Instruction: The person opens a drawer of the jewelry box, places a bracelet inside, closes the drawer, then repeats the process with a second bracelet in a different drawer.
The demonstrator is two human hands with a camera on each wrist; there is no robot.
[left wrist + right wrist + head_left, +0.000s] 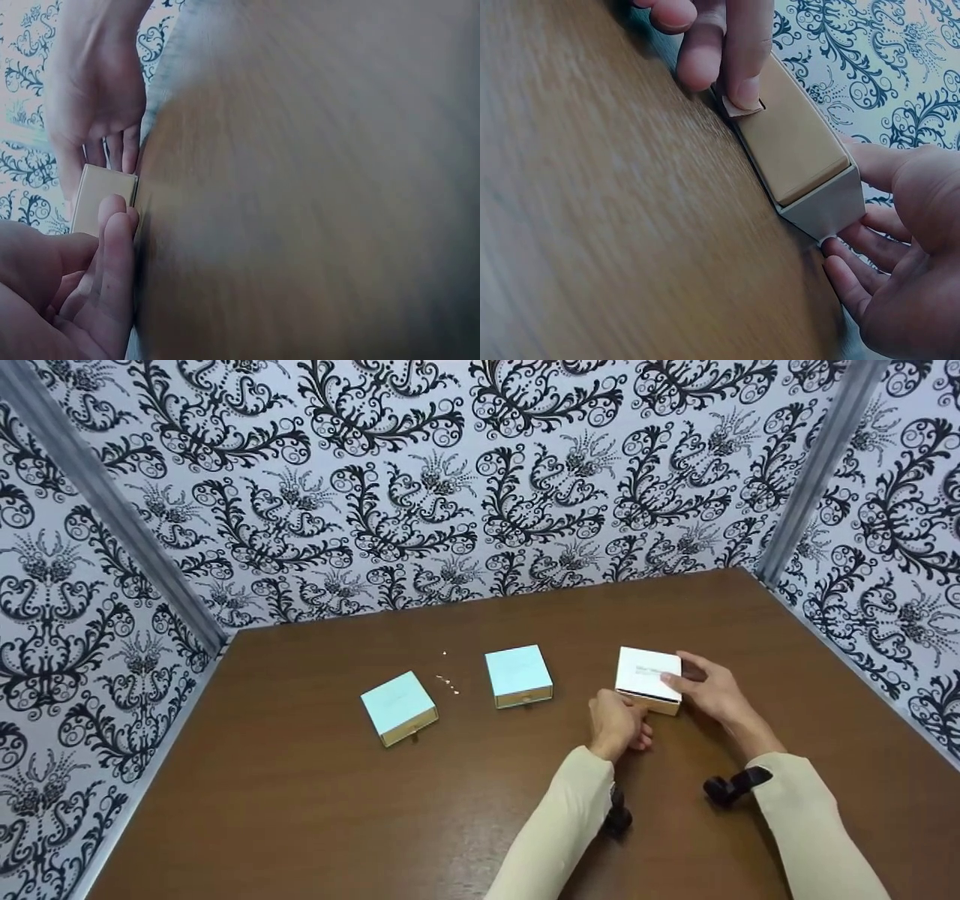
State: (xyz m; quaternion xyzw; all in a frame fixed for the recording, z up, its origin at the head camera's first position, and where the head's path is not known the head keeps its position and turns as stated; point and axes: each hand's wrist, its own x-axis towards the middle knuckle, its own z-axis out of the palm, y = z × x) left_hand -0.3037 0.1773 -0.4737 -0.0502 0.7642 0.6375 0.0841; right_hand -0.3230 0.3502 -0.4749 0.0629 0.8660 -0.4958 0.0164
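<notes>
A small white drawer-style box [643, 661] with faint lettering on its lid sits toward the right of the table. My right hand [712, 695] holds its right side, thumb on the lid. At the front, my left hand [616, 725] pinches a short pale pull tab [738, 111] between thumb and finger. That tab sticks out from the tan drawer front [799, 146], which the right wrist view shows still seated in the white sleeve [829, 202]. In the left wrist view, the left fingers cover part of the tan front [105, 187].
Two light-blue boxes with gold fronts stand on the brown table [420, 817]: one in the middle [517, 669], one farther left [397, 703]. Between them lie several tiny white bits [448, 684]. Patterned panels [465, 495] enclose the back and sides.
</notes>
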